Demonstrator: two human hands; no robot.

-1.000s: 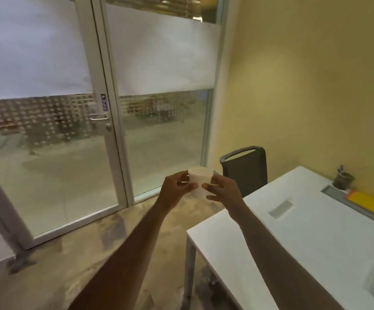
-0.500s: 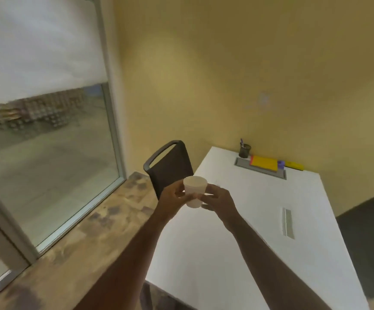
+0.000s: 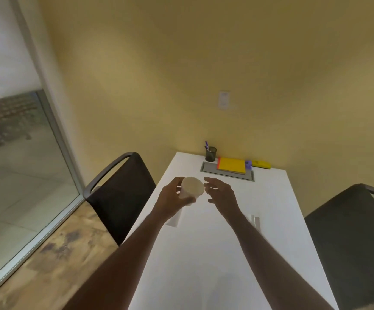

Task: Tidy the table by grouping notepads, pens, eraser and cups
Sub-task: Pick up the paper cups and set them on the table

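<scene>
At centre frame, the left hand (image 3: 170, 199) grips a small, plain off-white cup (image 3: 191, 190) above the white worktop (image 3: 215, 253), the right hand (image 3: 223, 194) open just beside it.

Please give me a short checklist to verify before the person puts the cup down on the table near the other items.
1. Left hand holds the white cup: ok.
2. Right hand is off the cup, open beside it: ok.
3. Cup is empty: cannot tell, the inside is blurred.
4. Bare table surface ahead of the hands: ok.
5. Pen holder, yellow notepad and the small purple item already grouped at the far edge: ok.
6. Cup is over the table, not the floor: ok.
</scene>
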